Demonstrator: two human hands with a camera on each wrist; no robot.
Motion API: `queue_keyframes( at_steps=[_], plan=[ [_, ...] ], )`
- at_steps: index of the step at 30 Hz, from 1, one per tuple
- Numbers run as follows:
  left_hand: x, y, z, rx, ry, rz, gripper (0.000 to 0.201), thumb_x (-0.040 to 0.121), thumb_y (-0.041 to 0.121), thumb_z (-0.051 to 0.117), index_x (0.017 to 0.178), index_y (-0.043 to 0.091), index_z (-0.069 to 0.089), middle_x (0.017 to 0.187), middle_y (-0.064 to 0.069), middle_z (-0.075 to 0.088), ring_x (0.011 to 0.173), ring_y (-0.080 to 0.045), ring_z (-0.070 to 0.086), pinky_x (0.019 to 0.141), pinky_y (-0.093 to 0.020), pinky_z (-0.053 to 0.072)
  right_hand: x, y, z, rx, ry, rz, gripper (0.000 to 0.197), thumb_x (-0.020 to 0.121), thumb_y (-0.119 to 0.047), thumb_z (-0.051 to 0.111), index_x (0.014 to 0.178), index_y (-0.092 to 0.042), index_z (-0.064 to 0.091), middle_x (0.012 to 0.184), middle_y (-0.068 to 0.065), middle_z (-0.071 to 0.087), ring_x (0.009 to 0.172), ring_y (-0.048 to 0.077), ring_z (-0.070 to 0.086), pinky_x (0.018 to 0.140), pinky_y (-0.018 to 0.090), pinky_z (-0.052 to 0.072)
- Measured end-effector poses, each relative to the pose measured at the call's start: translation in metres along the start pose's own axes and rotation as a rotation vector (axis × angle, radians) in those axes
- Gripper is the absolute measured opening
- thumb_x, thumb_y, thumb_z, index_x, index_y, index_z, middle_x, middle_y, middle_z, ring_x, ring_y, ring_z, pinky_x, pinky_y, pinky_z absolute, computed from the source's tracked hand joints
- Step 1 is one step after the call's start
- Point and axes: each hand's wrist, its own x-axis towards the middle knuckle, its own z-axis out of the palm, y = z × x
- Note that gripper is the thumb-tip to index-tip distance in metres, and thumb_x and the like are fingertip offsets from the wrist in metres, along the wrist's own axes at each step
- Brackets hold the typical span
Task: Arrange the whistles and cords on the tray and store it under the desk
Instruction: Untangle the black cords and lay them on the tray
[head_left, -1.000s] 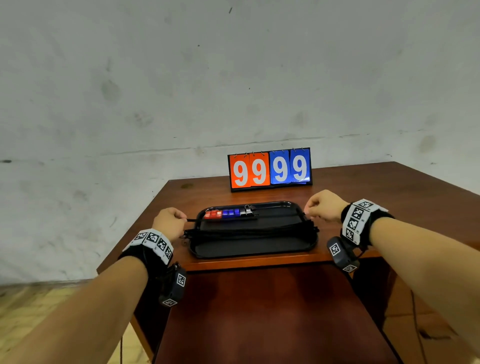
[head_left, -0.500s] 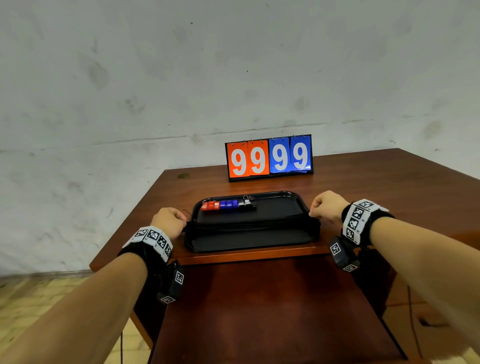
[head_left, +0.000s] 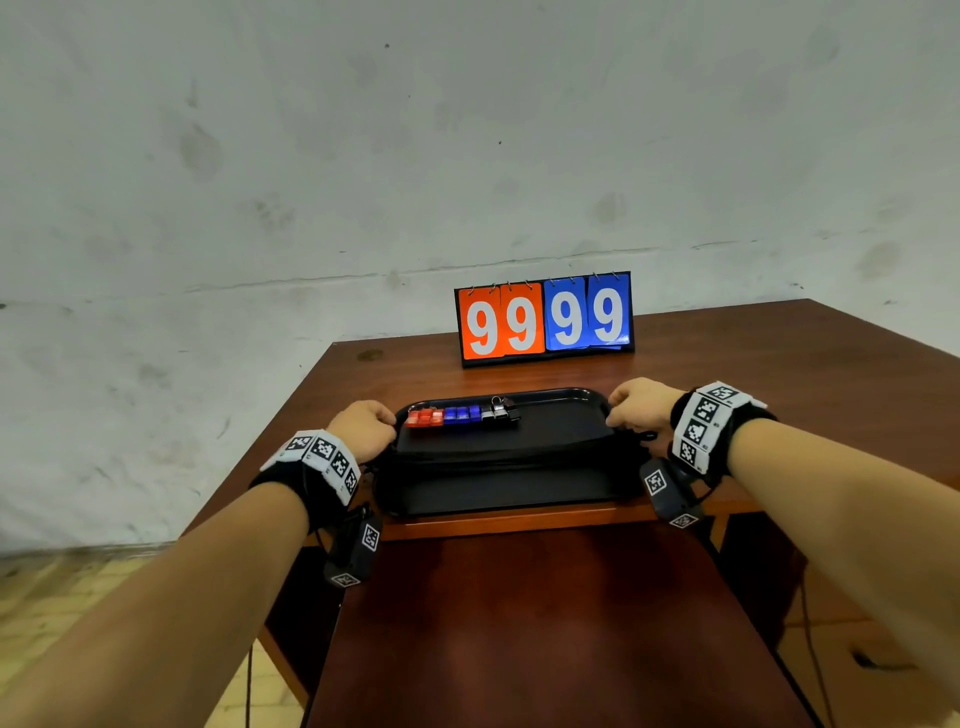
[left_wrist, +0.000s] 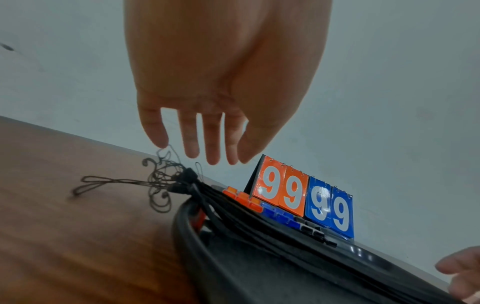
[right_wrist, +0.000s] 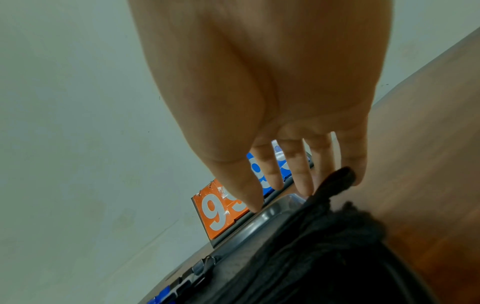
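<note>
A black tray (head_left: 498, 491) lies on the brown desk (head_left: 779, 374) close to its front edge. Red, blue and black whistles (head_left: 457, 415) stand in a row at the tray's back left. A bundle of black cords (head_left: 504, 452) runs across the tray from end to end. My left hand (head_left: 363, 423) is at the tray's left end. In the left wrist view its fingers (left_wrist: 207, 152) hang straight above the cords' thin loops (left_wrist: 155, 185) and hold nothing. My right hand (head_left: 636, 402) is at the right end, fingers (right_wrist: 298, 181) straight and touching the rim and the cord bundle (right_wrist: 324, 226).
A flip scoreboard (head_left: 544, 318) showing 9999 in orange and blue stands behind the tray near the wall. Below the desk's front edge a lower brown wooden surface (head_left: 545, 623) extends toward me. Tiled floor (head_left: 78, 587) shows at the lower left.
The head view has shifted a little. Both hands stay at the tray's ends, and the left hand now sits closer to the tray's rim.
</note>
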Motion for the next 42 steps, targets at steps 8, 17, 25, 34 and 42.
queue_keyframes(
  at_steps=[8,17,25,34,42],
  plan=[
    [0.013,0.002,0.016,0.128,-0.138,0.005,0.034,0.091,0.018,0.063,0.125,0.018,0.063,0.124,-0.003,0.062,0.109,-0.021,0.062,0.099,-0.033,0.049,0.007,-0.005,0.008,-0.155,-0.034,0.015,0.04,0.089,-0.018,0.067,0.127,-0.007,0.061,0.125,0.01,0.063,0.113,0.026,0.06,0.093,0.033,0.049],
    [0.017,-0.007,0.015,0.138,-0.108,-0.053,0.019,0.092,0.018,0.06,0.109,0.015,0.068,0.109,-0.006,0.067,0.103,-0.023,0.063,0.093,-0.034,0.05,0.006,-0.005,0.008,-0.201,-0.066,0.084,0.026,0.089,-0.019,0.067,0.109,-0.003,0.069,0.086,0.005,0.065,0.069,0.019,0.061,0.044,0.019,0.049],
    [0.017,-0.011,0.018,0.064,-0.15,-0.053,0.015,0.092,0.015,0.062,0.104,0.008,0.07,0.105,-0.009,0.067,0.099,-0.024,0.062,0.087,-0.031,0.048,0.005,-0.004,0.013,-0.165,-0.032,0.107,0.026,0.087,-0.02,0.068,0.107,-0.002,0.068,0.095,0.008,0.068,0.08,0.023,0.064,0.057,0.024,0.049],
    [0.015,-0.008,0.019,0.019,-0.159,-0.128,0.011,0.089,0.013,0.064,0.084,0.004,0.061,0.089,-0.012,0.061,0.083,-0.026,0.058,0.075,-0.032,0.042,0.004,-0.001,0.017,-0.03,-0.017,0.185,0.032,0.086,-0.02,0.069,0.107,0.003,0.063,0.103,0.018,0.067,0.097,0.034,0.067,0.066,0.035,0.053],
    [0.016,-0.007,0.02,-0.003,-0.133,-0.167,0.023,0.088,0.012,0.065,0.101,-0.006,0.068,0.094,-0.017,0.067,0.084,-0.029,0.063,0.075,-0.035,0.048,0.004,0.001,0.018,0.017,-0.019,0.198,0.027,0.085,-0.019,0.07,0.1,0.0,0.06,0.093,0.014,0.063,0.083,0.031,0.064,0.049,0.03,0.048]
  ],
)
